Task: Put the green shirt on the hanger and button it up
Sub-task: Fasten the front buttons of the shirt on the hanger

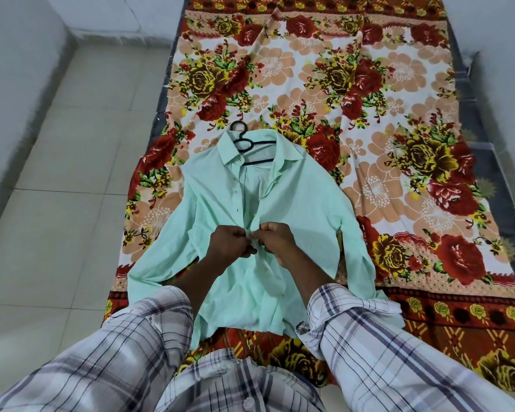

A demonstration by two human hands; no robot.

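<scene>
A pale green shirt [304, 200] lies flat on a flowered bedsheet, collar away from me. A black hanger [244, 142] sits inside the collar, its hook poking out above. The front stands open from the collar down to the middle. My left hand [229, 240] and my right hand [277, 237] meet at the middle of the front, each pinching an edge of the shirt's front where the two edges come together. A row of small buttons runs up the left edge above my hands. The lower front lies between my forearms.
The flowered bedsheet [399, 114] covers a mattress on the floor. Pale floor tiles [72, 144] lie to the left, with white walls at the left and right. My checked sleeves fill the bottom of the view.
</scene>
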